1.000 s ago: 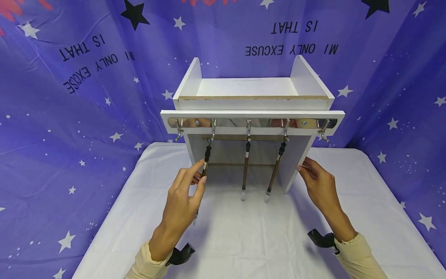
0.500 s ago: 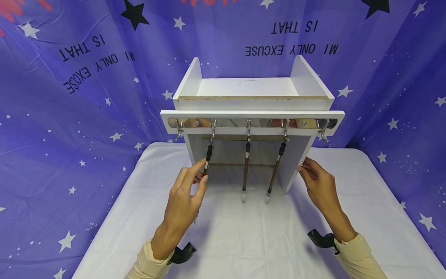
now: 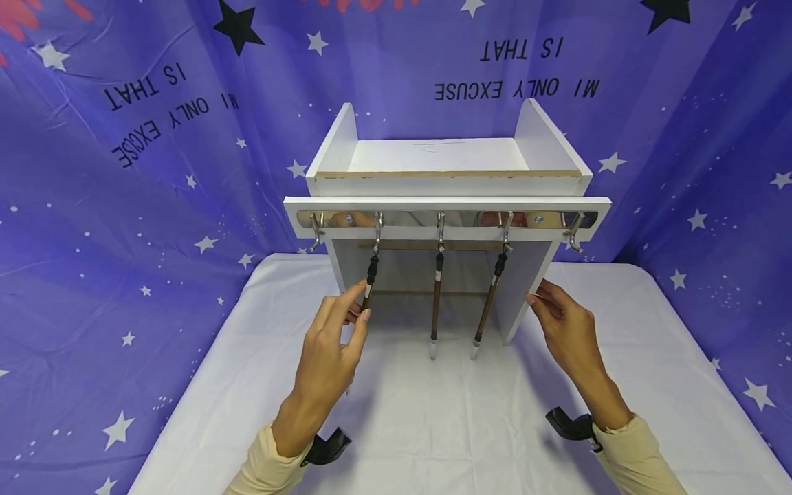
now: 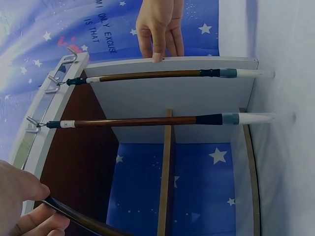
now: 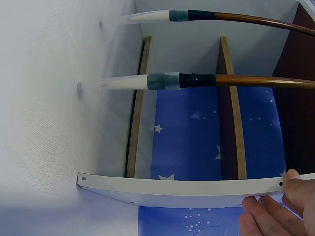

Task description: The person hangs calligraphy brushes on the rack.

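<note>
My left hand pinches a calligraphy brush by its brown handle, thumb against fingers. The cord loop at the brush's black top meets the lower end of the second hook from the left; whether the hook bears it I cannot tell. Its tip is mostly hidden behind my hand. Two more calligraphy brushes hang tip down, one on the middle hook and one on the hook right of it. With thumb and fingers, my right hand grips the front edge of the white rack's right side panel.
The white rack stands on a white-covered table, with an open shelf on top. Its front rail carries a metal strip; the leftmost hook and rightmost hook hold nothing. A blue star-patterned curtain surrounds the table.
My left hand has shifted slightly right with the brush, bringing its loop from beside the second hook to the hook's lower end. My right hand stays on the side panel.
</note>
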A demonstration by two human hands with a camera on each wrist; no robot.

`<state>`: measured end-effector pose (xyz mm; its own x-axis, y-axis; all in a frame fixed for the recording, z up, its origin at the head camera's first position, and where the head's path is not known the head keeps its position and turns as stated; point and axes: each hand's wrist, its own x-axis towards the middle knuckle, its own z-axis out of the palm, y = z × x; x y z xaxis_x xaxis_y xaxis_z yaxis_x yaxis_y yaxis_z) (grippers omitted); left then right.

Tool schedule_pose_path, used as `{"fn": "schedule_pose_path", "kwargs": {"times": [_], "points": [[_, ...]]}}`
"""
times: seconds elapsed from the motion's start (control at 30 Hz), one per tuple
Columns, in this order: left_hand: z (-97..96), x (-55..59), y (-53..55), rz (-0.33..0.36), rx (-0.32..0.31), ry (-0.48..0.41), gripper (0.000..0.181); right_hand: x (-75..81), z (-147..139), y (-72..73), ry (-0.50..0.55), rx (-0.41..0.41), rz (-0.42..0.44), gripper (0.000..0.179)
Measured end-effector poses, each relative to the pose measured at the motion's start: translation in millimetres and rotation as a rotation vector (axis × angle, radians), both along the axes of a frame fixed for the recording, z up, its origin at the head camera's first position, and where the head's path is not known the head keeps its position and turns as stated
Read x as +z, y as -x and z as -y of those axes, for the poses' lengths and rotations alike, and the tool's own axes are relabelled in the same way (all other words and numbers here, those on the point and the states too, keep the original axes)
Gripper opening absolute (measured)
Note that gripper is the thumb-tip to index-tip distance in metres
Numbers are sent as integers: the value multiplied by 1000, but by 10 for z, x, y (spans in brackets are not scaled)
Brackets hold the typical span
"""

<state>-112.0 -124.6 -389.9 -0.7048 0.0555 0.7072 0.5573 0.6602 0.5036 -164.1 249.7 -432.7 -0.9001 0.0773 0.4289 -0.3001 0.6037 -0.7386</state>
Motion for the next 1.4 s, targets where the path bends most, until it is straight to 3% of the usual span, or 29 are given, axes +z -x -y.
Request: {"fn": "schedule_pose_path", "kwargs": {"times": [0.97,1.23,1.4], "points": [[-62,-134,168,-2,25,-28,47,0,4,-1,5,0,-1,43],[-92,-190,236,-25,21,-45,45,-7,-10,-3,0,11,-38,41],[-113,-226,278,-5,22,-69,43,-8,-8,-2,5,12,-42,41]]}}
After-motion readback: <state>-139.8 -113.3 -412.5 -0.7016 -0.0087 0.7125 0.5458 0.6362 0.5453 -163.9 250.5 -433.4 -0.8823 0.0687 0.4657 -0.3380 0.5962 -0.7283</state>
